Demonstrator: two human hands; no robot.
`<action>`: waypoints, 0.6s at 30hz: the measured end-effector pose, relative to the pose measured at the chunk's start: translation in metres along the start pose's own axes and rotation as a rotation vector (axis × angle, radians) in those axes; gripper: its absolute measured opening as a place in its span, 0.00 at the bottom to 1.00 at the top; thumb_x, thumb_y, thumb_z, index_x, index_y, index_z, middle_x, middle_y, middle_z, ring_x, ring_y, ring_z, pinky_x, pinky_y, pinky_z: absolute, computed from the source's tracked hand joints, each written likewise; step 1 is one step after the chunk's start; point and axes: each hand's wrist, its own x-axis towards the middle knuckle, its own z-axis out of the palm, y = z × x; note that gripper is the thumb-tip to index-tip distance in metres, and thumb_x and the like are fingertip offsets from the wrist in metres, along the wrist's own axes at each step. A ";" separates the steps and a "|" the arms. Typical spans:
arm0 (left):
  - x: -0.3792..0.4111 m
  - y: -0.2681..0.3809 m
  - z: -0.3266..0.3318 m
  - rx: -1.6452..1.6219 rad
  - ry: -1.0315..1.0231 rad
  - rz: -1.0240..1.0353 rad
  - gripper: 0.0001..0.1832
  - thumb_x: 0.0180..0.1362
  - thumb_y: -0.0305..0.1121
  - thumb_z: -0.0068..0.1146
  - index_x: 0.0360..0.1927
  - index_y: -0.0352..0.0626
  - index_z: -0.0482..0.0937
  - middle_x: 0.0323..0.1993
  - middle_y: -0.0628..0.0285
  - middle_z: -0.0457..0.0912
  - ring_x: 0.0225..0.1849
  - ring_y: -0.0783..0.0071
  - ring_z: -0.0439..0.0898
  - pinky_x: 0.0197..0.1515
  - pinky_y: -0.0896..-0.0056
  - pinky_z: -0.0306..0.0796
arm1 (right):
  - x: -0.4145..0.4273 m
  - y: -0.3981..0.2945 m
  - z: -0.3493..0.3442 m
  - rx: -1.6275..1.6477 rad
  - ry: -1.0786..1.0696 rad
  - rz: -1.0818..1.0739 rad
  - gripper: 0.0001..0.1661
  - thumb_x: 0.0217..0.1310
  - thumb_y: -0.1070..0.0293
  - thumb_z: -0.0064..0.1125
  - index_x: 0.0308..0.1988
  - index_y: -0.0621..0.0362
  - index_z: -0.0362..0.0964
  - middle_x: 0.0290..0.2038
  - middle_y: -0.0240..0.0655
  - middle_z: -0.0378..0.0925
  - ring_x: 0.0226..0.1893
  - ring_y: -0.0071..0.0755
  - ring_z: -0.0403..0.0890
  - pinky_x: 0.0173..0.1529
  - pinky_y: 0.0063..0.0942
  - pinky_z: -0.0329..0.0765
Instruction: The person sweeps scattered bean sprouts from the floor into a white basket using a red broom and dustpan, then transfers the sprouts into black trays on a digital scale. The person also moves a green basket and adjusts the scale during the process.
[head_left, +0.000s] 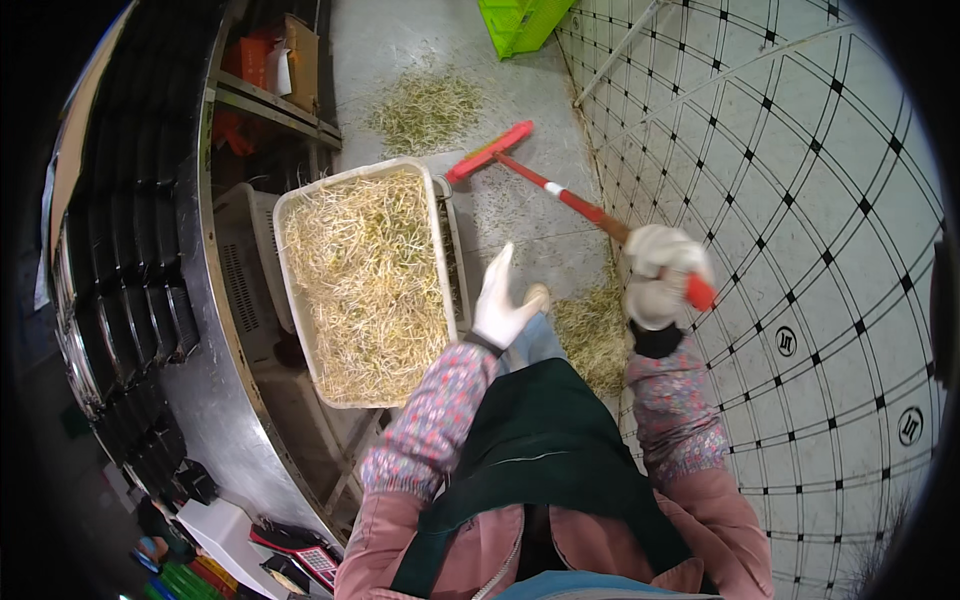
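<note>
My right hand (664, 274), in a white glove, grips the end of a red handle (577, 202), which joins a red broom or squeegee head (491, 152) on the floor. Gloved too, my left hand (502, 304) has its fingers extended and holds nothing; it is beside the right rim of a white plastic crate (444, 262). Bean sprouts (367, 285) fill that crate. One loose pile of sprouts (429, 109) lies beyond the red head, and another pile (592, 337) lies by the tiled wall, between my arms.
A metal counter (225, 405) with stacked black trays (135, 277) runs along the left. Under it are more white crates (240, 255) and a cardboard box (300, 67). A green plastic crate (521, 26) stands at the top. The tiled wall (787, 247) bounds the right side.
</note>
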 end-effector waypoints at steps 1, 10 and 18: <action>0.033 0.015 0.023 0.023 0.005 0.097 0.47 0.42 0.33 0.68 0.66 0.40 0.56 0.62 0.46 0.63 0.67 0.51 0.57 0.69 0.55 0.49 | -0.015 0.018 -0.017 0.009 -0.026 0.051 0.12 0.64 0.72 0.47 0.25 0.60 0.61 0.15 0.29 0.61 0.16 0.28 0.65 0.22 0.27 0.66; 0.118 0.003 0.211 0.297 -0.414 0.003 0.15 0.49 0.50 0.63 0.22 0.51 0.78 0.35 0.66 0.78 0.52 0.61 0.71 0.63 0.33 0.46 | 0.006 -0.063 -0.122 -0.365 -0.352 0.406 0.10 0.56 0.76 0.48 0.22 0.61 0.63 0.18 0.36 0.68 0.19 0.37 0.73 0.26 0.30 0.71; 0.089 0.089 0.215 0.238 -0.085 0.210 0.19 0.50 0.48 0.61 0.11 0.50 0.73 0.17 0.67 0.71 0.31 0.64 0.73 0.56 0.52 0.60 | 0.063 -0.128 -0.123 -0.095 -0.297 0.201 0.14 0.52 0.69 0.54 0.17 0.52 0.61 0.15 0.27 0.67 0.13 0.29 0.69 0.19 0.23 0.67</action>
